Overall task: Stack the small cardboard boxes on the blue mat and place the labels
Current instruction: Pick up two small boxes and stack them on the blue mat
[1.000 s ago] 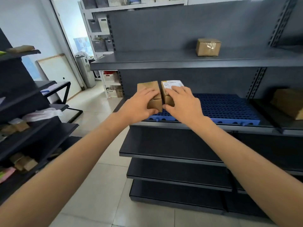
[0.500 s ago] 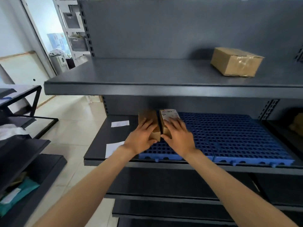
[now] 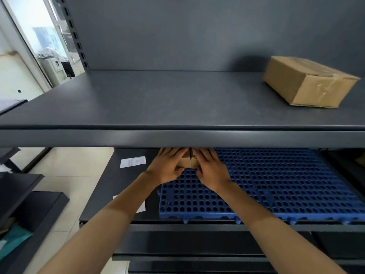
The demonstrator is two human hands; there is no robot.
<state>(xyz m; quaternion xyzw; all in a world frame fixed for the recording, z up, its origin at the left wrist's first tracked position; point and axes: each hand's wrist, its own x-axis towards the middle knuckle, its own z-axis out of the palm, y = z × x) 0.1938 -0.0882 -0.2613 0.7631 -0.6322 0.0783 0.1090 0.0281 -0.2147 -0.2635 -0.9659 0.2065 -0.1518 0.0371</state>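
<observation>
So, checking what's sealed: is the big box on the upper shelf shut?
Shut: the big box has its flaps flat under clear tape.

Matt cardboard box (image 3: 308, 84), perforated plastic mat (image 3: 276, 186)

Both bare forearms are reaching forward and upward from the lower edge of the view, converging toward the middle. The left hand (image 3: 167, 167) is lying palm down with its fingers spread and pointing forward, thumb tucked inward. The right hand (image 3: 210, 168) is mirroring it (fingertips of both are hidden from view), the two thumbs nearly meeting.
</observation>
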